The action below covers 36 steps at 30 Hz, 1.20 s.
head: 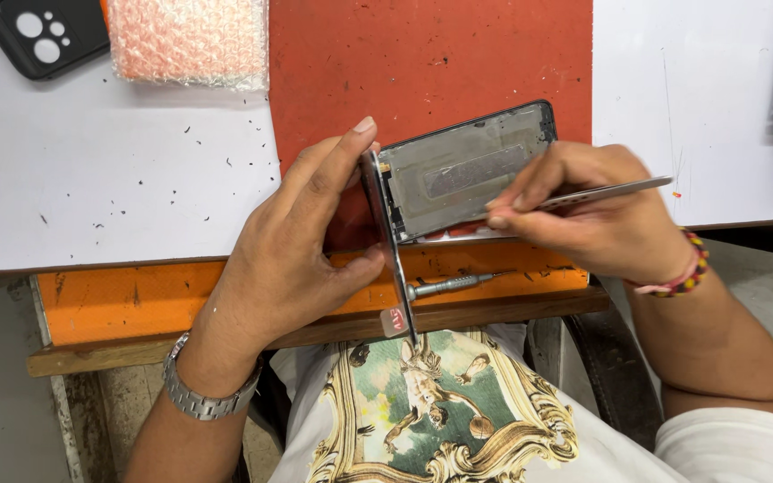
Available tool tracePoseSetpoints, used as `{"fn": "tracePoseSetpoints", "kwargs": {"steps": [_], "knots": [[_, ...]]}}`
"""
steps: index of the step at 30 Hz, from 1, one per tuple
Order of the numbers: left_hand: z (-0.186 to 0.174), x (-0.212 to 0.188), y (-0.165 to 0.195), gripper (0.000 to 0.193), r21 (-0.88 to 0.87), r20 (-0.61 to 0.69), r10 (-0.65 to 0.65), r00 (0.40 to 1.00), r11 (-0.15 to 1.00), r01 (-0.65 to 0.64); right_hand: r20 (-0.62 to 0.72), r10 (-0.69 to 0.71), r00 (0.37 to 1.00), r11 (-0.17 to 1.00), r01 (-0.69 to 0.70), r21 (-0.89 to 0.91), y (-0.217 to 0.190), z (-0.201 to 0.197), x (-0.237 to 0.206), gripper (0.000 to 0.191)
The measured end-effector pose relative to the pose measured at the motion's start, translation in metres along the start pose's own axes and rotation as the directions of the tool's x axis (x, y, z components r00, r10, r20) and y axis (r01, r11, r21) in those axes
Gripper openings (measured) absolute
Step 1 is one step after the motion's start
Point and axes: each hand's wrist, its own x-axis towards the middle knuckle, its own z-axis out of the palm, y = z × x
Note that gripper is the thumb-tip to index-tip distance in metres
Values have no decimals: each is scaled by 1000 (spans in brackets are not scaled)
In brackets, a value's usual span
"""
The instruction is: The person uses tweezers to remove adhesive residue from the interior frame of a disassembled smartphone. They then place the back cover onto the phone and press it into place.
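the phone frame (467, 165), opened with its grey inner side up, lies over the red mat (422, 63) at the bench edge. the left hand (301, 241) is closed on a thin panel (395, 259) standing on edge against the frame's near side. the right hand (583, 210) pinches metal tweezers (610, 190), tips on the frame. a screwdriver (449, 285) rests on the orange strip (136, 300). farther off lie bubble wrap (190, 40) and a black phone case (42, 34).
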Motion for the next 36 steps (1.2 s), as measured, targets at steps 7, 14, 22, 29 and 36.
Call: {"fn": "tracePoseSetpoints", "kwargs": {"steps": [7,14,22,29,36], "knots": [[2,0,-1,108,43,-8,-12,1000,999,12,7,-49,999,999,49,11,7,3,0,20],[0,-1,0,108,45,-3,-28,1000,999,28,-38,35,999,999,-35,-20,3,-10,-3,23],[2,1,0,105,35,-1,-37,999,999,37,-27,23,999,999,-24,-45,12,-9,-11,23],[1,1,2,104,13,4,-51,999,999,51,-95,103,990,995,-103,6,8,-36,-21,22],[2,1,1,102,-13,8,-72,997,997,72,-51,66,996,997,-69,-45,12,-19,-14,25]]}}
